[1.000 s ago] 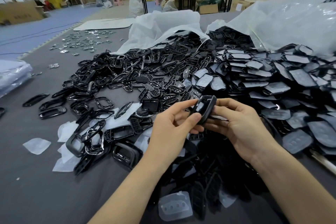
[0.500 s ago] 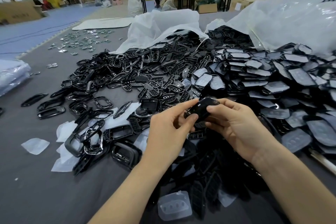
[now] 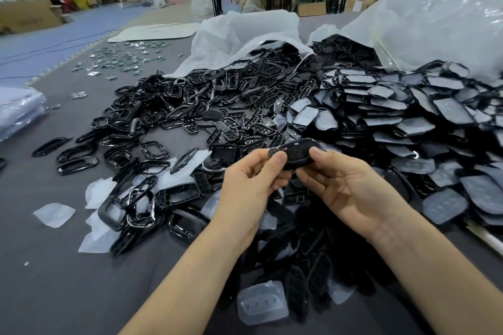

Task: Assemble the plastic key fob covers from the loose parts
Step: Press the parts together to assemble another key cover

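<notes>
A black key fob cover [image 3: 298,153] is held above the table between both hands. My left hand [image 3: 250,185] pinches its left end with thumb and forefinger. My right hand [image 3: 345,187] grips its right side, thumb on top and fingers curled beneath. Behind lie a heap of glossy black frames [image 3: 168,106], a heap of black button grids [image 3: 245,122] and a heap of grey rubber pads [image 3: 408,117]. A pile of dark assembled covers [image 3: 304,261] lies below my wrists, partly hidden by my arms.
The grey table [image 3: 54,280] carries clear plastic film scraps [image 3: 54,215] at the left and a clear pad [image 3: 262,303] near the front. Two large plastic bags [image 3: 245,32] lie behind the heaps. Small metal parts [image 3: 122,60] are scattered far left.
The cover has been turned from standing on edge to lying flatter between my hands. My right thumb now sits on top of it, and both hands sit slightly lower.
</notes>
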`<action>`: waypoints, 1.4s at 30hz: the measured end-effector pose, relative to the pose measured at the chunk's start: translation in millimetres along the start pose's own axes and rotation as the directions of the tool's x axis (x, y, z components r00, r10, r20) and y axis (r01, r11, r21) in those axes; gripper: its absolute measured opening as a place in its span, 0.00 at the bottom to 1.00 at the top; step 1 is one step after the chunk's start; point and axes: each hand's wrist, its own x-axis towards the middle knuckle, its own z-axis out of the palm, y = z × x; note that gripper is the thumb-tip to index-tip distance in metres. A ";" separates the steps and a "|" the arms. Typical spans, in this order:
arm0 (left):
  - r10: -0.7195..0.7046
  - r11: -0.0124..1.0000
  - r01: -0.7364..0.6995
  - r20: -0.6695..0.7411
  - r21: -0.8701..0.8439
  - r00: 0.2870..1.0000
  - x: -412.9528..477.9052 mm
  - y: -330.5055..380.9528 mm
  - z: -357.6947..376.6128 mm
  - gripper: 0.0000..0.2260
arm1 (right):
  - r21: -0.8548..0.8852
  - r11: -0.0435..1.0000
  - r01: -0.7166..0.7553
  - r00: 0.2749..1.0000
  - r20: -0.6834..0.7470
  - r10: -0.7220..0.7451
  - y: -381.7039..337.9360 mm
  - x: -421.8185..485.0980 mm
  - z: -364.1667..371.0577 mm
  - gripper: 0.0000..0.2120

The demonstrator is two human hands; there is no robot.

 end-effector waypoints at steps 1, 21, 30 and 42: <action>-0.003 1.000 0.003 0.009 -0.005 1.000 -0.3 -0.3 0.2 0.05 | -0.003 1.000 -0.010 1.000 -0.002 0.010 0.5 0.3 -0.1 0.10; 0.432 0.683 -0.473 0.215 0.556 0.876 -6.6 6.7 -0.9 0.05 | -0.108 0.994 -0.015 0.999 -0.031 0.012 -7.3 -2.4 -2.7 0.12; 0.563 0.185 -0.692 0.502 0.698 0.657 -3.2 1.2 -5.5 0.03 | -0.148 0.989 -0.009 0.999 -0.041 0.002 -23.2 -8.5 -5.4 0.13; 0.221 0.720 -0.284 0.180 0.633 0.959 -7.8 0.5 -1.2 0.17 | -0.634 0.689 0.351 0.935 0.198 -0.293 -12.3 -8.9 -3.4 0.17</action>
